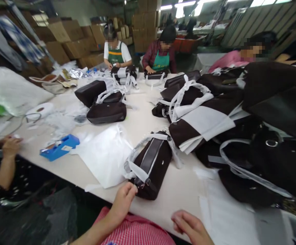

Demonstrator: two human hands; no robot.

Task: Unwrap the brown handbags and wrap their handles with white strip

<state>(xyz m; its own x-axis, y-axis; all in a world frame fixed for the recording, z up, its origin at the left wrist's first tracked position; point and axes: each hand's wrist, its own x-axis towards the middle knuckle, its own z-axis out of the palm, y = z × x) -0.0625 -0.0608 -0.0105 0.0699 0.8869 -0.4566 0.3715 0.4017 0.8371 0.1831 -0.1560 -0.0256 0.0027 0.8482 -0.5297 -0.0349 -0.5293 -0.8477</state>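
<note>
A dark brown handbag (pixel 160 163) lies on the table in front of me, its handles (pixel 140 170) wrapped in whitish protective material. My left hand (pixel 124 200) is at the bag's near left corner, thumb and forefinger pinched together at its edge beside small metal fittings. Whether a zip pull is between those fingertips is hidden. To the right of the bag, over the table's front edge, my right hand (pixel 190 224) hovers with loosely bent fingers, touching nothing I can see. A white sheet or pouch (pixel 109 153) lies left of the bag.
Dark bags (pixel 267 163) are heaped on the right, white sheets (pixel 224 204) below them. A blue tape dispenser (pixel 60 147) stands left; another dark bag (pixel 107 111) lies beyond. A co-worker's hands (pixel 11 146) are at the left edge. Several people work across the table (pixel 142 105).
</note>
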